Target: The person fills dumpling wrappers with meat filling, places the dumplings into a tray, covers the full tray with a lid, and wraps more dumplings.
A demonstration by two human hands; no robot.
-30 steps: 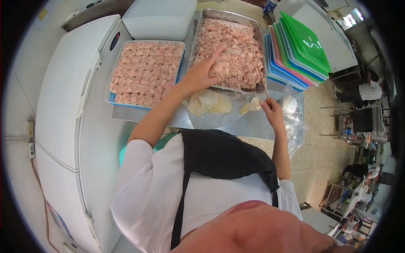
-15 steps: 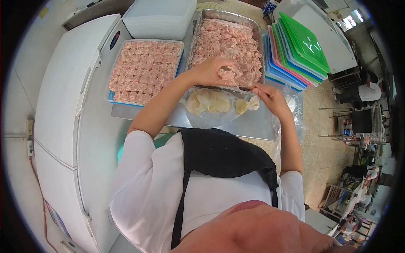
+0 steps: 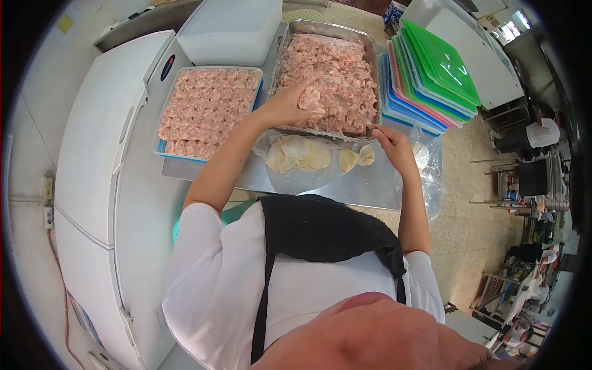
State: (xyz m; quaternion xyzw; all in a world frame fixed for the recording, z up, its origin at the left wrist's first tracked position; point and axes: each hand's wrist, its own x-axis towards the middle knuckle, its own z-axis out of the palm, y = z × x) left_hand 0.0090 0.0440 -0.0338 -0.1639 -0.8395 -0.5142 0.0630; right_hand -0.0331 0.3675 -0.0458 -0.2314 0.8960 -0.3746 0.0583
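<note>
My left hand (image 3: 285,108) is curled around a meat-filled dumpling (image 3: 312,100) over the near left side of a metal tray (image 3: 291,38) of pink minced meat (image 3: 339,68). At the tray's near right corner, my right hand (image 3: 396,148) pinches a thin tool; its far end reaches toward the meat and I cannot make out its shape. Pale round dumpling wrappers (image 3: 299,153) lie on clear plastic just in front of the tray, with a few loose wrappers (image 3: 356,158) to their right. On the left, a shallow container (image 3: 160,143) holds close rows of open-topped dumplings (image 3: 209,108).
Stacked clear containers (image 3: 228,31) stand at the back left beside a white freezer (image 3: 111,154). Coloured lids (image 3: 435,68) are piled right of the tray. A plastic bag (image 3: 425,160) lies at the steel table's (image 3: 370,185) right edge. People work in the far right background.
My left hand has moved left with the dumpling, away from the tool's end. My right hand stays near the tray corner, slightly lower. The view has shifted a little.
</note>
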